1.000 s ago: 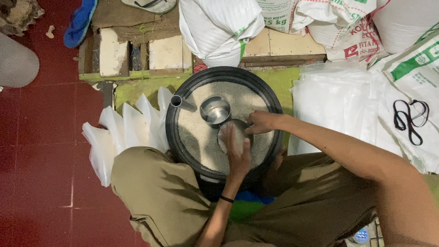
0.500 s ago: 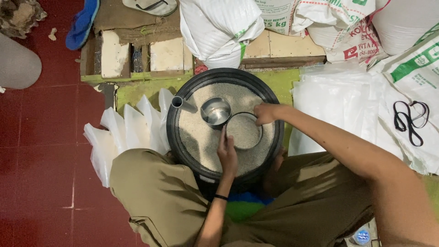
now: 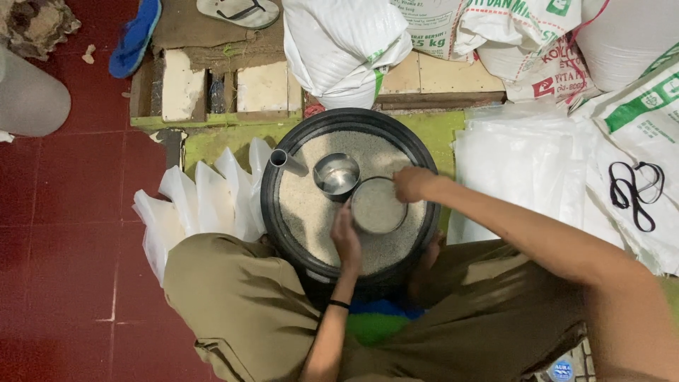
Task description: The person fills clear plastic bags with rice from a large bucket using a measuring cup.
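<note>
Both your hands close on the full tin over the tub, left hand steadying, right hand gripping its rim, apparently so grain falls back in.

One round black tub of rice stood at the centre. In it were two round metal cups: one empty, one full of rice. A single metal tube lay at the tub's left rim. Two hands, left and right, were over the rice. Far left lay two sandals, one blue, one pale.
</note>
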